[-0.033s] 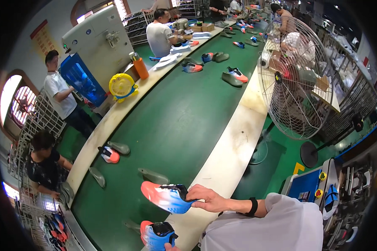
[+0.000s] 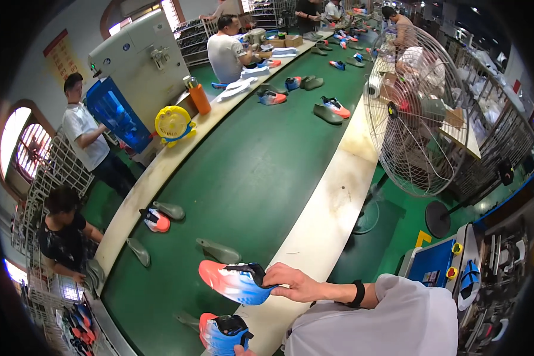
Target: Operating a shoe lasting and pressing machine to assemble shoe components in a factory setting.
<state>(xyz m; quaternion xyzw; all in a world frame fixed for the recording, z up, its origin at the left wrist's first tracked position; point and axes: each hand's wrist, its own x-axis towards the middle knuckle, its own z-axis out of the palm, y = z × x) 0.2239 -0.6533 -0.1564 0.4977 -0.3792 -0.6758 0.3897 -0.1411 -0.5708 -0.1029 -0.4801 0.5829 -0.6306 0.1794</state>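
Both hands [image 2: 293,285] closed on shoes [image 2: 237,287]

The held shoes [image 2: 231,285] look smooth, the fan [image 2: 418,113] metal.

Pale-grey shirt [image 2: 374,326] w/ loose short slv [image 2: 394,292], narrow blk wristband [image 2: 359,293], R side.

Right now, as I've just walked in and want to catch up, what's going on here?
The person's right hand holds a coral-and-blue shoe by its heel end. The left hand, partly out of frame, holds a similar shoe. A grey-green shoe form lies just beyond the first shoe, on the long green work surface; several co-workers are along its sides.
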